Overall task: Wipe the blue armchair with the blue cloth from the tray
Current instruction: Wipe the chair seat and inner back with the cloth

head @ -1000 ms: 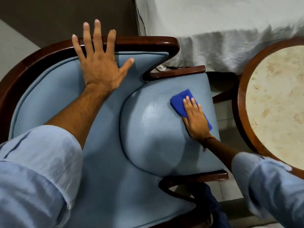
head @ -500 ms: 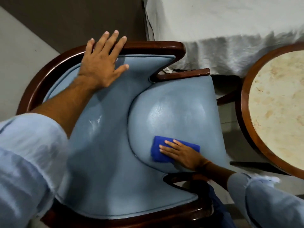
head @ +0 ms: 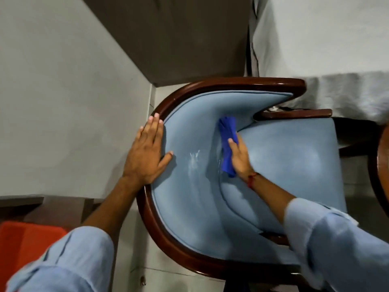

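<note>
The blue armchair (head: 189,197) with a dark wooden frame fills the middle of the view, seen from above. My right hand (head: 240,158) presses the blue cloth (head: 227,144) against the lower part of the backrest, in the crease where it meets the seat cushion. The cloth is bunched and stands on edge under my fingers. My left hand (head: 147,152) lies flat on the top rim of the backrest, fingers spread over the wood and the padding. A wet streak shines on the backrest between the two hands.
A white cloth-covered table (head: 326,49) stands behind the chair. A round wooden-rimmed table (head: 382,165) is at the right edge. An orange tray (head: 25,245) sits at the lower left on a dark surface. A grey wall (head: 63,91) runs along the left.
My right hand carried the cloth from the seat cushion up into the crease of the backrest. My left hand slid left along the backrest rim. The view shifted left.
</note>
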